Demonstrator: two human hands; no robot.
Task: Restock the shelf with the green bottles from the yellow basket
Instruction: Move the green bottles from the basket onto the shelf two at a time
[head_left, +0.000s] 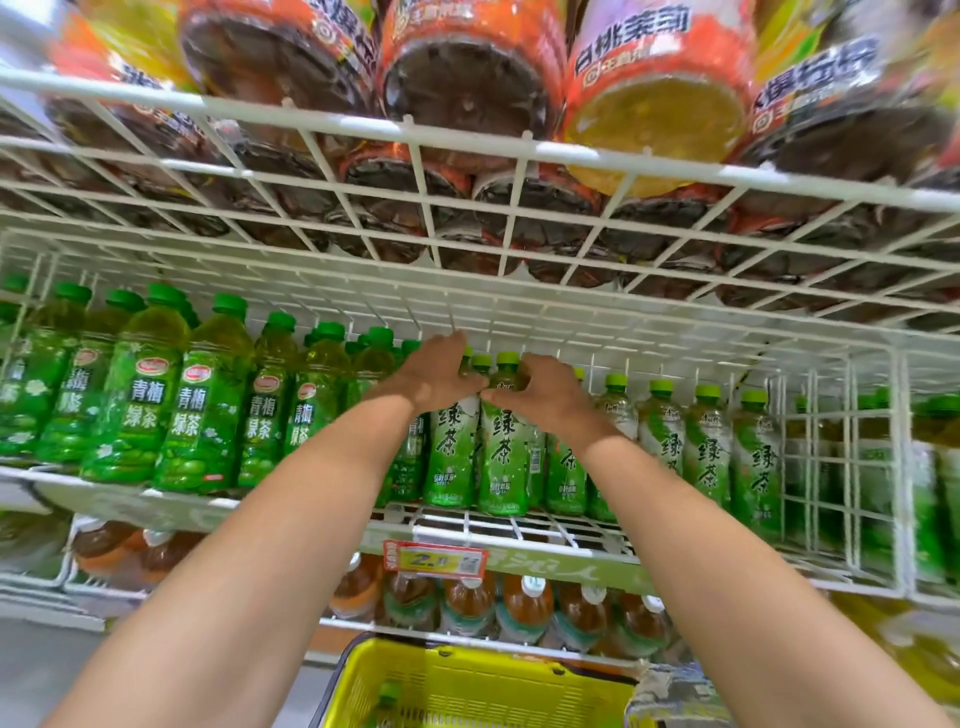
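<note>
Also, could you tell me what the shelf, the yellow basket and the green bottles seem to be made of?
Shelf: looks like white-coated metal wire, a thin welded grid.
Yellow basket: probably moulded plastic, matte, with perforated walls.
Green bottles: apparently clear plastic, liquid showing through above glossy printed labels.

Bright, even store light. Green-labelled plastic tea bottles (498, 441) at centre read fairly sharp. Motion blur smears the orange-labelled bottles (467, 78) overhead and the right edge. Wide-angle distortion bows the white wire shelf grid (467, 150) toward the corners.
</note>
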